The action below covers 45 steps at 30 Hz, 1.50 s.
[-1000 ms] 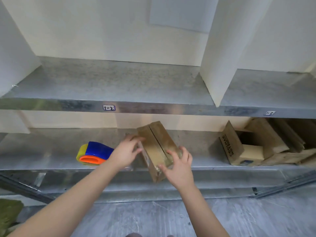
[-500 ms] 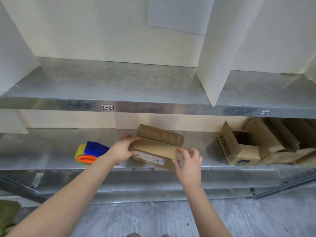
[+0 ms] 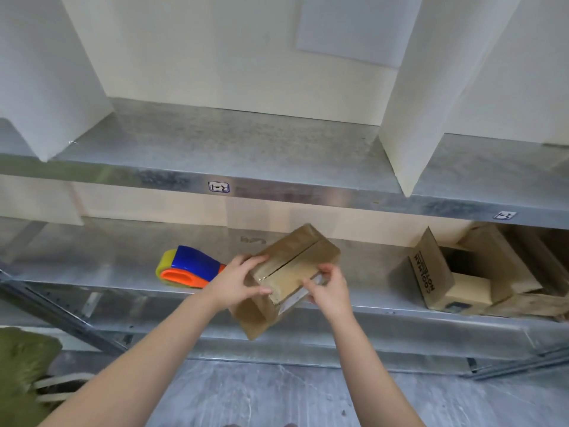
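Just left of the fingers [image 3: 252, 261], on the same lower shelf [image 3: 92, 266], lies a tape dispenser [image 3: 187, 268] in blue, yellow and orange, on its side. Well off to the right of the fingers sits a cluster of open cartons [image 3: 431, 272], the nearest with its flap up and dark print on it. Above the fingers runs the upper shelf [image 3: 246, 143], bare galvanised metal, with a small handwritten label [image 3: 219, 187] on its front edge and a second label [image 3: 504, 215] further right. White dividers [image 3: 425, 103] stand upright on it. A pale sheet [image 3: 351, 26] hangs on the back wall. Down low to the left, an olive-green cloth [image 3: 21, 365] lies on the grey floor [image 3: 277, 396].
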{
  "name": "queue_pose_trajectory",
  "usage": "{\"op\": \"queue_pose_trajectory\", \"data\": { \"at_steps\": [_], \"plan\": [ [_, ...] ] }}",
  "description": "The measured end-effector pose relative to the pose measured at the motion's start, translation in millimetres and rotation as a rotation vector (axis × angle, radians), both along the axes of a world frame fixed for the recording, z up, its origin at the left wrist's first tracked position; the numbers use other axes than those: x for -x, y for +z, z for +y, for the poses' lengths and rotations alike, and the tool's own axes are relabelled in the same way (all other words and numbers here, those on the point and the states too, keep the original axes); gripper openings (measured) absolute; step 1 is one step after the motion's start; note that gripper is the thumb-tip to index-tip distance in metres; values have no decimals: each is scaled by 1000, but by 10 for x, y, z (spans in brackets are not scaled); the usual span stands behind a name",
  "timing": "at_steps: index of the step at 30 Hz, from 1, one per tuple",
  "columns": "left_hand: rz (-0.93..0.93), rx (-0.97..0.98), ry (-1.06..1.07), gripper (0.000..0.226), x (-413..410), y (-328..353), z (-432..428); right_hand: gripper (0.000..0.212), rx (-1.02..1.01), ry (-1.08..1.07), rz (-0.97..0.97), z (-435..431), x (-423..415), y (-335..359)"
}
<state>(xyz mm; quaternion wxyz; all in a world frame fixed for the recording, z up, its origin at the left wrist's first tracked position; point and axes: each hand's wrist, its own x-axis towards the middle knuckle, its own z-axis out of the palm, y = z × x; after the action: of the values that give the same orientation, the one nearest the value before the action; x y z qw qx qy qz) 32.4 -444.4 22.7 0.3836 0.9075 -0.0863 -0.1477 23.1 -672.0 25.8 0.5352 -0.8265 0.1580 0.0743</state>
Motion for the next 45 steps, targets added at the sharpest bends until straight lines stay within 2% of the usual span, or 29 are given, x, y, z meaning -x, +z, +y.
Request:
{"op": "queue_pose_trajectory", "data": {
  "at_steps": [2, 5, 7, 10, 13, 16, 19, 23, 29, 32, 37, 42, 45],
  "plan": [
    [-54, -39, 35, 83, 152, -59, -25, 59, -9, 163, -28, 71, 65, -15],
    [-176, -30, 147, 72, 373, -133, -134, 70, 133, 339, -83, 138, 163, -30],
    [-226, -18, 223, 69, 424, -146, -209, 72, 243, 406, -162, 158, 188, -73],
    [-292, -130, 252, 64, 443, -192, -241, 67, 320, 490, -213, 212, 162, -96],
    [-484, -340, 182, 61, 395, -230, -136, 64, 349, 520, -210, 292, 85, -65],
    [-572, -484, 40, 64, 300, -130, 147, 70, 469, 525, -166, 318, 74, -20],
    [-598, -615, 12, 68, 243, -1, 593, 66, 551, 483, -333, 349, 169, 77],
    [-550, -714, -57, 67, 219, 124, 1105, 61, 683, 529, -528, 699, 264, 164],
    [-357, -700, -145, 82, 11, 101, 1560, 55, 704, 629, -560, 1527, 267, 43],
    [-301, -651, -215, 86, -97, 47, 1678, 54, 649, 584, -494, 1843, 254, -148],
    [-274, -579, -292, 75, -299, -82, 1751, 57, 610, 484, -267, 1954, 256, -437],
    [-141, -594, -379, 92, -612, -109, 1717, 56, 612, 377, -179, 1924, 259, -623],
    [-71, -605, -383, 86, -647, -182, 1720, 56, 627, 398, -144, 1956, 223, -647]
  ]
}}
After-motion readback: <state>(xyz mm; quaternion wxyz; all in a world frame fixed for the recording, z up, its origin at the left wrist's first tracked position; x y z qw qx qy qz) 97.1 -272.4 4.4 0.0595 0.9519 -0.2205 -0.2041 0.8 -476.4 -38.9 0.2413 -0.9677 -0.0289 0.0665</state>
